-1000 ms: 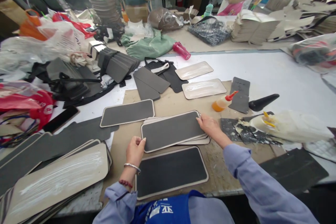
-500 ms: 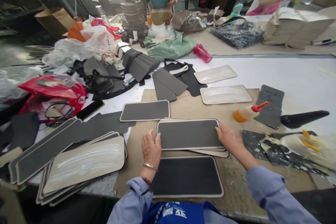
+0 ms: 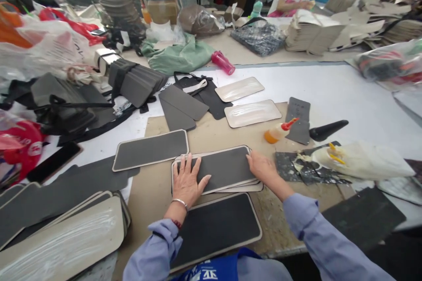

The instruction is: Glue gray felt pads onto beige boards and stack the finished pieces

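Across the left end of the grey panel (image 3: pixel 226 166), which tops a pale-edged pile (image 3: pixel 253 187), I see the left hand (image 3: pixel 188 182) lying flat, fingers spread, hiding part of that end. At the panel's right corner the right hand (image 3: pixel 263 169) touches the edge; I cannot tell whether it pinches. Nearer than the panel, a darker board (image 3: pixel 220 230) runs partly behind the left sleeve (image 3: pixel 154 246).

The sleeves (image 3: pixel 329 232) were blue-grey, the apron (image 3: pixel 230 268) blue with white lettering (image 3: pixel 210 274); a silver bangle (image 3: pixel 180 202) and dark-red beads (image 3: pixel 177 223) circled one wrist (image 3: pixel 174 213).
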Demonstrator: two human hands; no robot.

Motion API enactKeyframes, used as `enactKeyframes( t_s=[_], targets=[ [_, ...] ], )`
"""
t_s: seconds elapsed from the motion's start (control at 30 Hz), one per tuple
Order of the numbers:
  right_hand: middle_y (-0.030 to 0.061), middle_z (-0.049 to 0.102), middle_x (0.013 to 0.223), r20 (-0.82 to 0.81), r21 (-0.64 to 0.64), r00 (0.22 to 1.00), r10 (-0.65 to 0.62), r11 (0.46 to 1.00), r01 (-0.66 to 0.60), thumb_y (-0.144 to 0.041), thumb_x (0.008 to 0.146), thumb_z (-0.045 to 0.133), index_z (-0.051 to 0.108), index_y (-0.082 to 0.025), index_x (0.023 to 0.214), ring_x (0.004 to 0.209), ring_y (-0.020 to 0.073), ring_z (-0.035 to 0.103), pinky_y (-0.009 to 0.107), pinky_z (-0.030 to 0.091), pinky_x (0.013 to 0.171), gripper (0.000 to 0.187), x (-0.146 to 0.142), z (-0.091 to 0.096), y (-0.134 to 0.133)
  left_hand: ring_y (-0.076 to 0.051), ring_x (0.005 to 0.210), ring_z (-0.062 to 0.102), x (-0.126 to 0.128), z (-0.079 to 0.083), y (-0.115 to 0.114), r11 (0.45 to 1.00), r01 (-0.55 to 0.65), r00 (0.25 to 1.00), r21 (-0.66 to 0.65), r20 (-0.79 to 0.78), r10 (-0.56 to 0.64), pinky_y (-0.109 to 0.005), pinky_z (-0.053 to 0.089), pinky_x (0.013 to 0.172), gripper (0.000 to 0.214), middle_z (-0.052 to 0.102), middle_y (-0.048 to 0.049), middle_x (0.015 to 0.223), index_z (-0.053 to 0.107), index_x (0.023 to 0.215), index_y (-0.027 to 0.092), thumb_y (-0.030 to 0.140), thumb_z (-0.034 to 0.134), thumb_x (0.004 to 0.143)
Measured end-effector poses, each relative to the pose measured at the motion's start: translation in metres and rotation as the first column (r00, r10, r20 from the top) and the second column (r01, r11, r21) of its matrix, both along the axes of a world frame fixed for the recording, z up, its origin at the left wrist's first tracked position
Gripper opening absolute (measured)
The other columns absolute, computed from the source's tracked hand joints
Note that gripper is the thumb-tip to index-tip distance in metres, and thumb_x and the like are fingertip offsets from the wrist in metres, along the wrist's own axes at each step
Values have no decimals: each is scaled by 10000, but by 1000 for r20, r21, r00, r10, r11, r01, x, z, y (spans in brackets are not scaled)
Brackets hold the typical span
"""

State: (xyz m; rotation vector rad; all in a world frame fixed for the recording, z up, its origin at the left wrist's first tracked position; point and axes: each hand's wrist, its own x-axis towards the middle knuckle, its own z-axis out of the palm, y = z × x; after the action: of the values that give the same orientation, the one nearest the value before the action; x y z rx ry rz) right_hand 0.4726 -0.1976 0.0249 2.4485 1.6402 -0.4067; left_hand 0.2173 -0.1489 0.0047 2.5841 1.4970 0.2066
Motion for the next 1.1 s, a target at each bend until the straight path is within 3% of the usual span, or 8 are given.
enactKeyframes(
  t_s=[0.3,0.4,0.47,0.53,0.63,0.73,0.8,1.1],
  targets=[
    [112,636,900,-42,10,999,5,1000,-5,-283,921,293,527,-145,940,841,188,609,265,394,686,272,1,-1,2,-335,1327,222,0,-1,2,999,28,999,21,-19,-28,-539,131,1067,645,315,-142,1429,407,1318,228,580,437,778],
    [117,641,816,17,-28,996,-83,996,83,-393,915,286,571,-158,870,779,221,617,302,416,649,372,3,10,-2,-328,1328,221,0,-3,1,999,19,1000,42,-20,-18,-536,127,1068,645,314,-141,1429,406,1318,235,586,434,777],
    [145,634,803,105,25,982,-156,988,154,-443,901,294,591,-144,855,789,253,608,333,432,646,424,-2,19,-5,-326,1329,219,0,-4,1,999,17,1000,51,-14,-16,-531,124,1070,645,316,-139,1429,409,1316,240,590,435,774],
    [181,625,919,126,176,981,-147,977,124,-429,896,321,591,-114,954,904,272,580,363,444,732,419,-20,24,-7,-327,1331,212,1,-5,1,998,21,1000,52,-7,-20,-528,117,1071,648,316,-139,1429,412,1314,239,590,442,770],
    [195,505,1241,-6,413,990,140,902,-125,-419,882,375,476,-61,1217,1190,265,417,377,352,974,500,-69,16,-4,-332,1333,203,1,-3,1,999,23,1000,32,-21,-22,-532,116,1069,642,303,-147,1433,409,1316,224,554,472,769],
    [154,377,1380,-138,519,850,508,768,-374,-479,846,429,344,-43,1333,1311,226,255,353,246,1080,659,-113,-8,5,-327,1331,213,0,-2,2,999,32,996,-2,-78,-32,-530,132,1065,581,303,-146,1434,417,1310,209,444,493,785],
    [154,344,1400,-165,532,800,577,735,-420,-493,837,437,316,-37,1348,1331,219,215,363,217,1099,696,-121,-22,8,-325,1329,218,-1,-1,2,999,35,994,-2,-101,-35,-529,136,1064,562,308,-148,1431,424,1306,200,409,493,788],
    [178,265,1431,-5,409,954,298,872,-270,-437,881,353,285,-26,1361,1349,241,146,426,212,1093,635,-23,-41,-12,-344,1332,199,3,-3,4,999,36,999,22,16,-36,-556,127,1057,639,316,-169,1422,426,1304,202,541,489,767]
  ],
)
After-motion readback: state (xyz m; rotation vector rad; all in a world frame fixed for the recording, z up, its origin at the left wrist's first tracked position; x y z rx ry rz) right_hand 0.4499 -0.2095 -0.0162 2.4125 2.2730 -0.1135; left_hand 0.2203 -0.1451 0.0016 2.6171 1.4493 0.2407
